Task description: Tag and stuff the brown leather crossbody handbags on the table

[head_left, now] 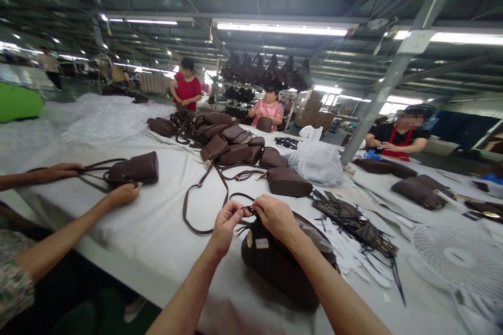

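A dark brown handbag [281, 272] sits on the white-covered table right in front of me, with a small white label [262, 243] and a round metal emblem on its side. Over its top edge, my left hand [228, 224] pinches a thin dark strap [241, 196]. My right hand [273, 214] is closed on the same strap from the other side, its fingertips nearly meeting the left ones. Fine detail between the fingers is too small to make out. Loose dark cord ends hang beside the bag's left end.
Brown bags [231, 141] are heaped ahead, with one bag [288, 182] just beyond mine. Dark tags with cords [353, 217], a white fan [458, 256] and a plastic bag [316, 159] are to the right. On the left, a co-worker's hands handle another bag [135, 167]. Several people work farther off.
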